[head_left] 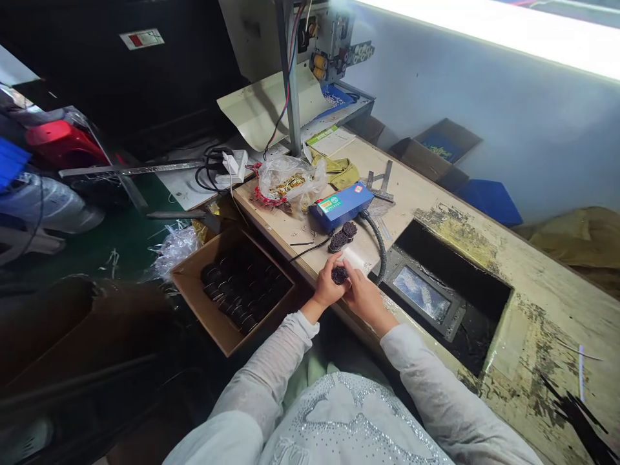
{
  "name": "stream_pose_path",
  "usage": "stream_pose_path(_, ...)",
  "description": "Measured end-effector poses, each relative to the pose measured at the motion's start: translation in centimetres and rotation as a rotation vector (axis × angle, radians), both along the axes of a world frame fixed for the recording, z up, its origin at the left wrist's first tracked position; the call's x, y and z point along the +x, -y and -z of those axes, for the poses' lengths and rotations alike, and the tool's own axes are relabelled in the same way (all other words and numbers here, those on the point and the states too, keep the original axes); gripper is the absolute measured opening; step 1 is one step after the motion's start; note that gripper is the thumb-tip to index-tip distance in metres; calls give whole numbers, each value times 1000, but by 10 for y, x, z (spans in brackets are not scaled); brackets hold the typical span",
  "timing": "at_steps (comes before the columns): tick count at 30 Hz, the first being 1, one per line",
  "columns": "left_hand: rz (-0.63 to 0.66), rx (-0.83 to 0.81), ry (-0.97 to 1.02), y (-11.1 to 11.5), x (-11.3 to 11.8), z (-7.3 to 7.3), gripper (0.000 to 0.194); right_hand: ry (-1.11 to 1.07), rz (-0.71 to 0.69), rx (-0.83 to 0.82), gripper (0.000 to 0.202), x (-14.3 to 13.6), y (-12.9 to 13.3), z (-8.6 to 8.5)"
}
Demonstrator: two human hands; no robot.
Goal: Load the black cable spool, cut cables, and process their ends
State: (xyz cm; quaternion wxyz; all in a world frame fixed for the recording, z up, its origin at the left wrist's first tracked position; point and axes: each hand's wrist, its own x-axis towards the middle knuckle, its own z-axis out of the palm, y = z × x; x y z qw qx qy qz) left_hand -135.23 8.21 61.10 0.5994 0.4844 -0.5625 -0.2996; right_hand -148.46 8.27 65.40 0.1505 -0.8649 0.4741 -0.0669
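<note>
At the bench's near edge, my left hand (328,288) is closed around a small round bundle of dark thin pieces (340,276), its end facing up. My right hand (365,298) is closed on the same bundle from the right, its fingertips meeting those of the left. Just beyond my fingers, two similar dark bundles (338,241) stand side by side on the bench, touching. What the thin pieces are is too small to make out.
To the left, an open cardboard box (190,298) holds several black bundles. Behind my hands sit a blue device (341,205) with a ribbed hose (380,248) and a clear plastic bag (294,177). A rectangular opening (455,271) is cut into the bench (527,323) at right.
</note>
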Motion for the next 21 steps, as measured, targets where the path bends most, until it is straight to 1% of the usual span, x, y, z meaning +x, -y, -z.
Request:
stream_pose_path(2,1,11,-7,0,-1,0,71,-77,-17,-8,79,0,0,-3)
stream_pose_path(6,14,9,-11,0,-1,0,75,-154,-49,-28,74,1,1,-9)
stream_pose_path(14,42,-30,-42,1,-1,5,87,-296,-32,-6,74,6,-1,-22)
stream_pose_path(17,30,-27,-64,2,-1,8,88,-316,-43,-3,74,6,-2,-24)
stream_pose_path(21,22,-29,-76,3,-2,10,90,-277,-72,-16,71,3,-2,-22)
